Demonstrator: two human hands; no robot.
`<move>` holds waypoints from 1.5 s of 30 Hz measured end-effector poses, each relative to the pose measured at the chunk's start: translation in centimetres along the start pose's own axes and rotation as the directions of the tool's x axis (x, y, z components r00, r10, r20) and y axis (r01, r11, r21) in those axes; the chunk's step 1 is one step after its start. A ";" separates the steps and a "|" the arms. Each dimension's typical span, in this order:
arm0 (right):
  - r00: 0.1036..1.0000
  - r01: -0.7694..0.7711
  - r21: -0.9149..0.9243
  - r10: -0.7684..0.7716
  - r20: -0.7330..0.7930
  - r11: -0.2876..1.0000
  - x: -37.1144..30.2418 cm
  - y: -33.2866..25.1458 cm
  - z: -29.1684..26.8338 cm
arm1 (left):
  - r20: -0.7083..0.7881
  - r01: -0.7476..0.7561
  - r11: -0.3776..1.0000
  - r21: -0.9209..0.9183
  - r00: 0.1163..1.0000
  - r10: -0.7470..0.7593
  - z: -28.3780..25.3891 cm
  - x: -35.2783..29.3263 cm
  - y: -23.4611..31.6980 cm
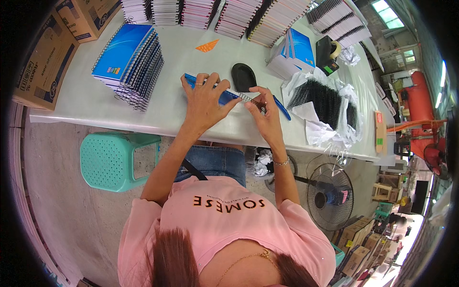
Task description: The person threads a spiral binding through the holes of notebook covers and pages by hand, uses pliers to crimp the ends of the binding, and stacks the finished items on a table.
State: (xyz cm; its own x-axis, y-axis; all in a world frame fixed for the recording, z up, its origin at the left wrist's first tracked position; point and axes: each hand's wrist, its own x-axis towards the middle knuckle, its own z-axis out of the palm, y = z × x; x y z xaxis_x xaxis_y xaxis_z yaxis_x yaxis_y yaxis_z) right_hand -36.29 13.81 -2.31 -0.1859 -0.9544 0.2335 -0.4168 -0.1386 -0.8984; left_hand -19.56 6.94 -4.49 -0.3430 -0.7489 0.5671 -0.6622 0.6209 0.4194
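Observation:
At the table's near edge my left hand [203,98] is closed over a blue-covered notebook [226,98], fingers across its far side and thumb along the near one. A thin dark spiral binding coil [245,97] runs from the notebook's right end. My right hand [266,117] pinches this coil between thumb and fingers; how far it is threaded is hidden by my hands. Just beyond lies a black oval dish [244,78]. A blue pen-like stick [282,108] rests right of my right hand. Farther right, many black coils [318,103] lie on crumpled white paper [306,125].
A stack of spiral-bound blue notebooks [125,55] stands left; blue-covered blocks [301,50] stand back right beside a tape dispenser [327,55]. Notebook piles [234,21] line the far side. An orange scrap [207,46], cardboard boxes [45,60], green stool [107,160] and fan [330,196] surround me.

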 end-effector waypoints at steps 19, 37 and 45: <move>0.995 0.071 -0.309 -0.089 -0.045 0.948 0.7 -0.6 1.5 | 0.200 0.032 0.999 0.019 0.979 -0.035 -1.7 0.3 -0.4; 0.939 0.309 -0.371 -0.342 -0.025 0.876 5.4 2.9 -0.4 | -0.025 0.244 0.901 -0.359 0.962 -0.271 0.3 -0.7 -3.0; 0.900 -0.104 -0.398 0.257 0.353 0.912 4.2 1.0 -0.7 | 0.228 0.361 0.832 -0.422 0.930 -0.288 -2.3 -0.9 -4.5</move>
State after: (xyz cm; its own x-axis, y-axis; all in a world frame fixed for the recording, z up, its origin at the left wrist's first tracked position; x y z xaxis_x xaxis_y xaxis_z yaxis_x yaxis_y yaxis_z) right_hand -38.12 9.85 -1.96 0.0397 -0.9876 -0.1520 -0.7144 0.0783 -0.6954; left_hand -14.71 5.36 -5.31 -0.2797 -0.9283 0.2449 -0.3935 0.3436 0.8527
